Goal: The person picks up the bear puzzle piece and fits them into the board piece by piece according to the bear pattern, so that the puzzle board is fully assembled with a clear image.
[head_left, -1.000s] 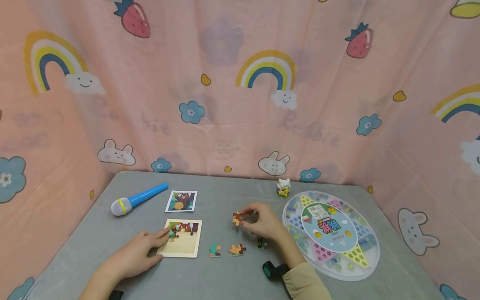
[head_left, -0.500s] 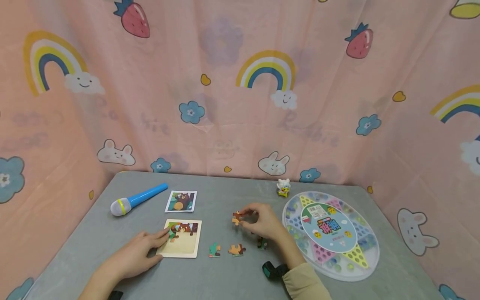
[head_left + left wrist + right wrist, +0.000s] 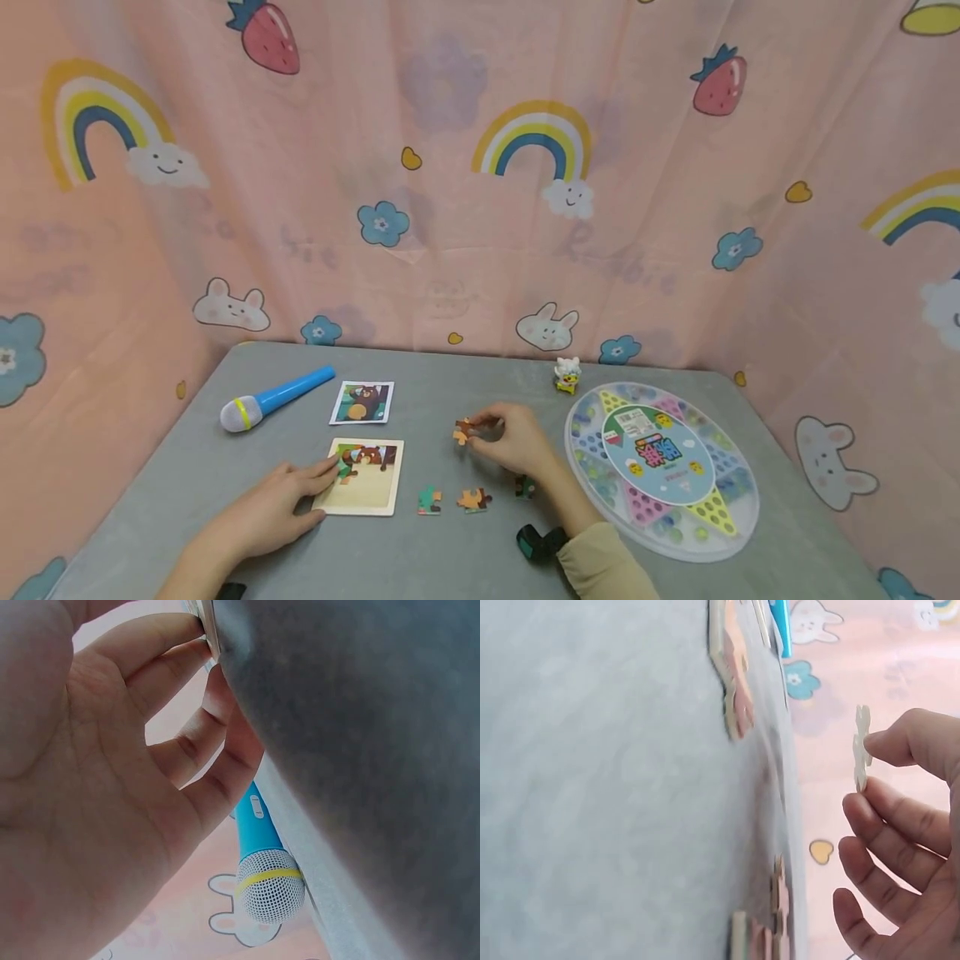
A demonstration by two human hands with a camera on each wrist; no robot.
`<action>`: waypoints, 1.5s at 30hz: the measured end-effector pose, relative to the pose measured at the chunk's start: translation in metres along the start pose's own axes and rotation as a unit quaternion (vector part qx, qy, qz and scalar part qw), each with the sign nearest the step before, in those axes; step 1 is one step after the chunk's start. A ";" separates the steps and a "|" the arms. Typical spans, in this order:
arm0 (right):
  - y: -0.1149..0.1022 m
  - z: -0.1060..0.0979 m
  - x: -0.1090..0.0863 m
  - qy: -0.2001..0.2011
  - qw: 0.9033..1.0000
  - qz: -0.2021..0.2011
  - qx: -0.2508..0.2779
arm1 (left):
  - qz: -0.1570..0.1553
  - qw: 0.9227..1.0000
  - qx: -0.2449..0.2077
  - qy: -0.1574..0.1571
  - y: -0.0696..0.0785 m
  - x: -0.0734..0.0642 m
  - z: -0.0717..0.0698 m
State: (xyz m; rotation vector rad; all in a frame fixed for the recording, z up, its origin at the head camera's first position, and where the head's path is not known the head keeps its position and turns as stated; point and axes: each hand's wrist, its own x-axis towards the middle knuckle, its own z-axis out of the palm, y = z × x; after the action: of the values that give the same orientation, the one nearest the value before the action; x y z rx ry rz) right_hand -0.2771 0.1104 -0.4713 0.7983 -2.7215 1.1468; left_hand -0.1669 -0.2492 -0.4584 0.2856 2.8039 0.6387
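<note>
My right hand (image 3: pixel 513 437) pinches an orange-brown jigsaw piece (image 3: pixel 461 432) between thumb and fingertips, raised over the table. In the right wrist view this jigsaw piece (image 3: pixel 860 754) is edge-on. My left hand (image 3: pixel 273 508) rests its fingertips along the left edge of a square wooden puzzle board (image 3: pixel 378 498). Joined pieces with a bear's face fill the board's upper part; its lower part is bare wood. Between the hands lie a green-and-orange jigsaw piece (image 3: pixel 430 500) and an orange-brown jigsaw piece (image 3: pixel 474 500). A dark green jigsaw piece (image 3: pixel 524 486) is partly hidden by my right wrist.
Behind the board lies a bear picture card (image 3: pixel 363 403). A blue toy microphone (image 3: pixel 288 389) is at the back left. A small white-and-yellow figurine (image 3: pixel 567 376) stands at the back, near a large round marble game board (image 3: pixel 660 454) on the right. A pink printed curtain (image 3: pixel 465 275) hangs behind.
My right hand has moved slightly left with its jigsaw piece during the last half second. My left hand and the puzzle board have stayed where they were.
</note>
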 end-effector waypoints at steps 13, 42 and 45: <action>-0.020 0.019 0.010 -0.019 1.000 -0.018 0.011 | 0.000 1.000 0.004 0.000 0.000 0.001 0.002; -0.091 0.088 0.027 -0.084 0.995 -0.026 0.048 | 0.011 1.000 0.007 0.007 0.000 0.000 0.002; -0.093 0.093 0.027 -0.092 0.994 -0.019 0.049 | 0.010 1.000 0.010 0.005 0.000 -0.001 0.002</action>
State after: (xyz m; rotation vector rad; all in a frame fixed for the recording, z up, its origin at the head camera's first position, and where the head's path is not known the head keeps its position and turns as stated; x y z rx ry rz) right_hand -0.2426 -0.0193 -0.4704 1.0136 -2.7994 1.2654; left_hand -0.1656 -0.2480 -0.4602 0.3149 2.8227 0.6186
